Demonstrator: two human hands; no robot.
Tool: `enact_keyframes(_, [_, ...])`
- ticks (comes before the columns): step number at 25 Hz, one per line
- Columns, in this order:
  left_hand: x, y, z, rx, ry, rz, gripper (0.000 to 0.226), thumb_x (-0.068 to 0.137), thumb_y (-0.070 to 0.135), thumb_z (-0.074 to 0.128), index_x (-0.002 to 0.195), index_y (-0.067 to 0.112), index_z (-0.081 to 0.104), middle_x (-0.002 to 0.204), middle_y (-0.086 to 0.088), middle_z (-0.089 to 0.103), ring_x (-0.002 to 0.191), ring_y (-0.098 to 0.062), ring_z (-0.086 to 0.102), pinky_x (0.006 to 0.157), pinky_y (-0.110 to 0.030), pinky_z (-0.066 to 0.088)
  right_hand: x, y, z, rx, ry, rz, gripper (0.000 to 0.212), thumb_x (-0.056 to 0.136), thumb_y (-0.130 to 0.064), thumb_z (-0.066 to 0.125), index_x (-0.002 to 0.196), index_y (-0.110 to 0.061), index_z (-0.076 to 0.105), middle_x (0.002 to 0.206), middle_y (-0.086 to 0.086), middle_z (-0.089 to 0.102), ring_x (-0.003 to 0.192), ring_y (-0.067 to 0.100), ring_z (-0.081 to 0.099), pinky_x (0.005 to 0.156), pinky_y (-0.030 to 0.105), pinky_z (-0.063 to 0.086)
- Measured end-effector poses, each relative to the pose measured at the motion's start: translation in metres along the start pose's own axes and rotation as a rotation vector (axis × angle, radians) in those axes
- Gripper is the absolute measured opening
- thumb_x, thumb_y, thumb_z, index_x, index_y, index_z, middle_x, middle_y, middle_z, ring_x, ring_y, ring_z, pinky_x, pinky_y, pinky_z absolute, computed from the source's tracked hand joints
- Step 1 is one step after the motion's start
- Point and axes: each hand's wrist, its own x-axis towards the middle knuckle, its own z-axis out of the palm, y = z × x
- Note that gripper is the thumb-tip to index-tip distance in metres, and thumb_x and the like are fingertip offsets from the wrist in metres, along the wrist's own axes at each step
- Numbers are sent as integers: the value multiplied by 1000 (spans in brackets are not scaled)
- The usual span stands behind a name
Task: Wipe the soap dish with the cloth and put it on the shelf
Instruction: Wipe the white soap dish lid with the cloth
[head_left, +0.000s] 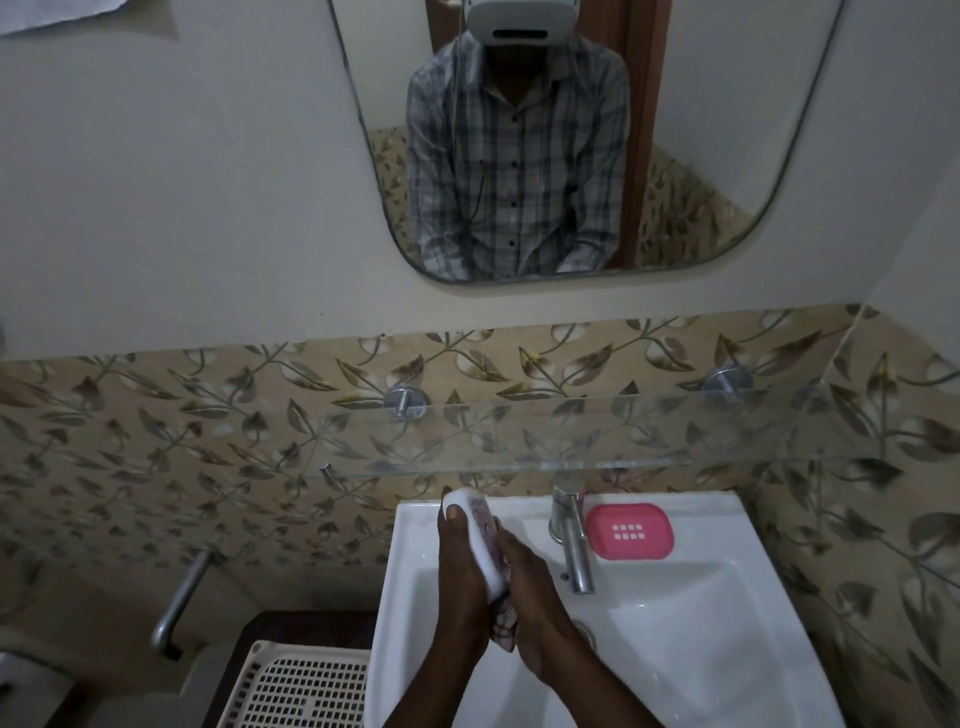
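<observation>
My left hand (461, 564) grips a white soap dish piece (462, 500) on edge over the left side of the sink, thumb on its upper end. My right hand (537, 590) presses a pink-patterned cloth (503, 626) against the dish's right face, and the cloth hangs out below between the palms. A pink soap dish piece (630, 531) with drain holes lies flat on the sink rim, right of the tap. The glass shelf (571, 441) runs along the tiled wall just above both hands, with nothing on it.
The white sink (675, 623) fills the lower right, with a chrome tap (574, 545) at its back rim between my hands and the pink piece. A cream perforated basket (301, 686) sits lower left. A metal pipe (182, 603) juts from the left wall. A mirror (701, 156) hangs above.
</observation>
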Motion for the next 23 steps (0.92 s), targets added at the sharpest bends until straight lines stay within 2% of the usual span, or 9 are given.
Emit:
enact_keyframes(3, [-1, -8, 5, 256, -2, 229, 64, 92, 65, 41, 151, 47, 21, 160, 11, 27, 144, -14, 34, 119, -45, 30, -1, -6, -10, 46, 56, 138, 48, 96, -45, 56, 100, -1, 73, 96, 28, 74, 83, 37, 72, 72, 43, 57])
enact_keyframes(6, [4, -22, -7, 444, -81, 350, 63, 91, 61, 39, 149, 56, 13, 140, 49, 24, 135, 18, 26, 115, -37, 25, -5, -2, -17, 141, 36, 164, 42, 101, -32, 51, 100, 5, 71, 99, 31, 72, 92, 41, 71, 88, 52, 54])
enact_keyframes(7, [6, -27, -10, 519, -73, 392, 66, 88, 63, 39, 148, 56, 13, 132, 53, 25, 129, 25, 25, 113, -34, 25, -7, 1, -20, 163, 33, 181, 41, 101, -30, 51, 103, 6, 70, 101, 31, 72, 94, 40, 71, 91, 53, 54])
enact_keyframes(11, [3, -33, -14, 618, -80, 439, 69, 83, 63, 42, 145, 53, 13, 137, 25, 33, 135, -2, 30, 113, -32, 25, -7, 7, -32, 197, -5, 242, 37, 97, -24, 55, 107, 9, 70, 101, 29, 73, 97, 41, 70, 95, 57, 52])
enact_keyframes(14, [9, -34, -22, 656, -80, 434, 75, 81, 65, 46, 148, 49, 17, 134, 33, 27, 132, -6, 31, 110, -32, 25, -8, 2, -44, 311, -110, 229, 35, 82, -18, 61, 104, 7, 71, 98, 26, 74, 90, 38, 72, 93, 55, 52])
enact_keyframes(17, [14, -43, -43, 594, 20, 403, 75, 81, 66, 48, 149, 44, 23, 142, 31, 29, 139, -8, 30, 114, -33, 24, -3, -12, -58, 598, -247, 296, 47, 92, -22, 45, 130, 4, 57, 132, 27, 59, 122, 41, 56, 111, 56, 35])
enact_keyframes(20, [21, -44, -56, 135, 51, -4, 82, 83, 74, 47, 149, 26, 36, 155, 2, 37, 144, -18, 34, 122, -40, 22, 3, -23, -64, 724, -307, 332, 51, 96, -40, 49, 133, -6, 54, 142, 21, 52, 138, 37, 42, 118, 54, 24])
enact_keyframes(21, [24, -45, -59, 11, 30, -117, 87, 83, 75, 44, 147, 16, 39, 150, -7, 43, 139, -23, 40, 121, -43, 24, 7, -22, -64, 679, -303, 313, 49, 96, -36, 53, 133, -4, 55, 140, 22, 55, 135, 37, 45, 117, 54, 28])
enact_keyframes(23, [19, -40, -54, -220, 140, -258, 78, 86, 71, 42, 139, 14, 47, 128, -11, 57, 118, -25, 55, 111, -36, 37, 17, -17, -59, 425, -189, 222, 40, 92, -5, 55, 131, 5, 54, 128, 30, 61, 121, 44, 57, 107, 58, 40])
